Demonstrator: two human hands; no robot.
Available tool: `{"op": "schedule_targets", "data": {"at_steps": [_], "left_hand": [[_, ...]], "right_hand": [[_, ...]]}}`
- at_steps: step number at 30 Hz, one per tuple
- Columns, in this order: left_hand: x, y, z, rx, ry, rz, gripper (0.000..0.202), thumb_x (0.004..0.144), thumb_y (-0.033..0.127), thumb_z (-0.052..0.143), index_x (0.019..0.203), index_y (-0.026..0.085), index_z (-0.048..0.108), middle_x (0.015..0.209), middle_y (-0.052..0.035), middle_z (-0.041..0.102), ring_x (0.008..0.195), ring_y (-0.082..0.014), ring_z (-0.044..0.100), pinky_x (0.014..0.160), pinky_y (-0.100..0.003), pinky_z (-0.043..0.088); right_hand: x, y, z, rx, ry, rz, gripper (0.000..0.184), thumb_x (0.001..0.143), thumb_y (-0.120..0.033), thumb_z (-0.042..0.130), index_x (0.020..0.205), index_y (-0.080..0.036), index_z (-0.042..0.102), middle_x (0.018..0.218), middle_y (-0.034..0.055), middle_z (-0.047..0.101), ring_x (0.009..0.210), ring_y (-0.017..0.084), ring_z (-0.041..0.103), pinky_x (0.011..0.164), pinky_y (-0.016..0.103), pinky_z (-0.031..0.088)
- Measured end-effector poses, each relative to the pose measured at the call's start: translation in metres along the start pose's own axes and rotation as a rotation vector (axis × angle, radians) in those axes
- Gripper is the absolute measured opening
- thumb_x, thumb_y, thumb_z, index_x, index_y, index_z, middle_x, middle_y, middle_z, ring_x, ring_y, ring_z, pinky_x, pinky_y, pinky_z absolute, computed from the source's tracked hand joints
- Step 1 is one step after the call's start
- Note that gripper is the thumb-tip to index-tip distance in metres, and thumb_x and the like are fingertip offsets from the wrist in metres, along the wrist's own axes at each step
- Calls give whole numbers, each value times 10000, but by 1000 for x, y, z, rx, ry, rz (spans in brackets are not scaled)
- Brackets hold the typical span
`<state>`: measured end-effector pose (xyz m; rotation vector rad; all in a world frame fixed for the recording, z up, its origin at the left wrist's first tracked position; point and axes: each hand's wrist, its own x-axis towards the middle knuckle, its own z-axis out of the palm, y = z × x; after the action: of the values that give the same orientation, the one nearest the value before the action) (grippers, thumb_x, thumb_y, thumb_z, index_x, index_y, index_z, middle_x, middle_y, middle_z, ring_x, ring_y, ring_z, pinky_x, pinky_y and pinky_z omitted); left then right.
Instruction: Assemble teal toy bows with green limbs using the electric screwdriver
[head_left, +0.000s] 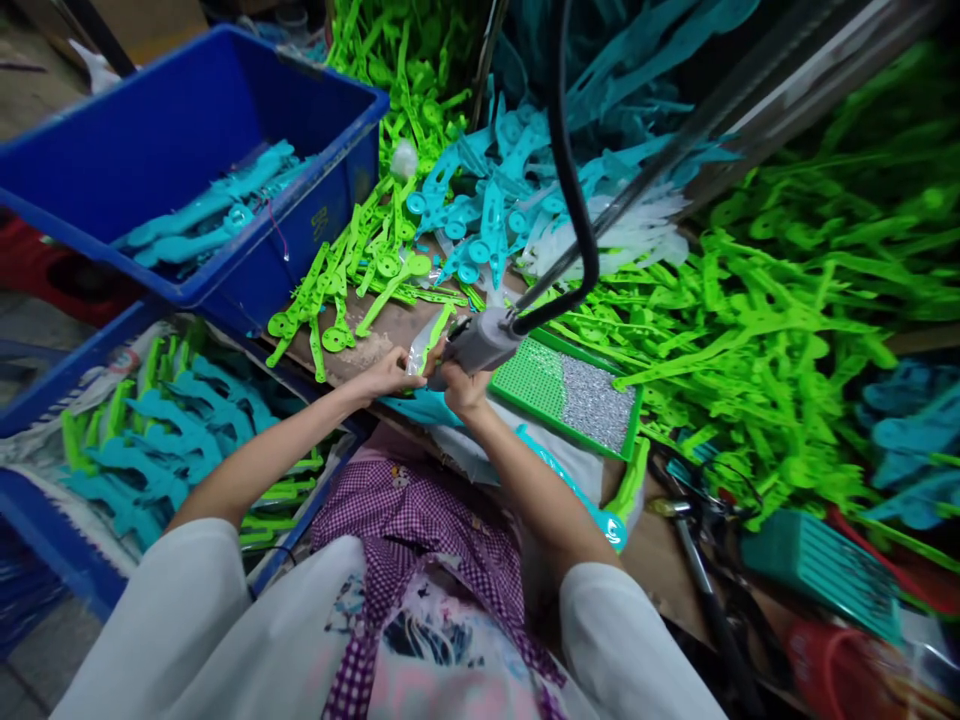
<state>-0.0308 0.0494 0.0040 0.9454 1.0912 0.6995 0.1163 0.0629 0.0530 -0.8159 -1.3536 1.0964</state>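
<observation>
My right hand (463,388) is wrapped round a grey electric screwdriver (487,338), which is tilted and has a black cable at its upper end. My left hand (391,374) is closed on a lime-green plastic part (437,335) with a clear or whitish piece along it, just left of the screwdriver. The tool's tip is hidden by my hands, so I cannot tell whether it touches the part. Beside my right hand lies a green perforated tray (529,378) with many small silver screws (600,405) heaped in its right half.
A deep blue bin (315,190) with turquoise parts stands at the left; a lower crate holds turquoise and green parts (161,440). Piles of green parts (750,330) and turquoise parts (487,200) cover the bench. A hammer (697,560) and teal basket (817,570) lie right.
</observation>
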Motion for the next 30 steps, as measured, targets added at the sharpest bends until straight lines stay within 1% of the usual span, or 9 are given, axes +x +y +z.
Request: {"op": "schedule_targets", "data": {"at_steps": [3, 6, 9, 12, 14, 16, 21, 25, 30], "left_hand": [[-6, 9, 0, -55, 20, -55, 523, 593, 341, 848, 935, 188, 484, 617, 52, 610, 526, -91, 560, 512, -185, 403], [-21, 17, -7, -105, -7, -86, 565, 653, 319, 817, 1128, 163, 555, 801, -32, 691, 702, -133, 654, 632, -219, 495], [-36, 18, -18, -85, -91, -158, 848, 680, 276, 808, 1418, 222, 394, 837, -44, 705, 728, -155, 679, 668, -256, 539], [-42, 14, -23, -88, -89, -225, 1026, 645, 227, 838, 1492, 239, 260, 743, -16, 700, 670, -154, 684, 670, -277, 569], [-40, 10, -23, -110, -16, -247, 1010, 598, 194, 864, 1455, 199, 328, 713, -22, 704, 655, -162, 692, 666, -276, 581], [-37, 7, -19, -119, 61, -269, 910, 559, 171, 882, 1356, 156, 442, 702, -36, 710, 647, -171, 699, 658, -276, 592], [-36, 6, -13, -105, 141, -283, 624, 494, 184, 911, 1035, 120, 608, 714, -51, 718, 622, -169, 695, 617, -269, 598], [-39, 5, -11, -63, 172, -276, 524, 448, 274, 928, 858, 111, 646, 696, -45, 715, 619, -156, 688, 630, -262, 598], [-39, 3, -8, -41, 199, -250, 496, 379, 370, 931, 656, 129, 598, 620, -14, 690, 590, -131, 668, 621, -248, 587]], "right_hand": [[12, -20, -12, 31, 240, -16, 458, 761, -672, 458, 775, -228, 570, 502, -37, 490, 405, 127, 510, 412, 277, 437], [26, -38, -44, 2, 417, -154, 481, 795, -697, 396, 796, -246, 564, 475, -53, 418, 369, 117, 468, 375, 264, 385], [35, -41, -88, -85, 494, -244, 425, 758, -663, 527, 754, -239, 564, 497, -51, 450, 376, 113, 484, 377, 263, 382], [39, -29, -125, -163, 617, -207, 424, 761, -640, 549, 727, -218, 569, 508, -46, 477, 378, 109, 494, 378, 261, 379], [43, -17, -141, -198, 657, -183, 441, 757, -651, 543, 717, -212, 566, 501, -52, 470, 382, 105, 496, 385, 259, 385], [50, -6, -150, -230, 637, -169, 448, 742, -658, 554, 701, -212, 562, 498, -59, 467, 385, 98, 499, 396, 254, 395], [69, 12, -156, -220, 630, -153, 453, 745, -662, 544, 695, -212, 568, 495, -64, 469, 378, 92, 491, 396, 253, 393], [73, 18, -161, -266, 610, -150, 459, 748, -670, 532, 673, -217, 554, 493, -63, 455, 383, 97, 488, 415, 264, 403], [79, 22, -166, -322, 632, -185, 467, 813, -654, 453, 718, -212, 573, 530, -53, 446, 411, 101, 498, 434, 272, 419]]}}
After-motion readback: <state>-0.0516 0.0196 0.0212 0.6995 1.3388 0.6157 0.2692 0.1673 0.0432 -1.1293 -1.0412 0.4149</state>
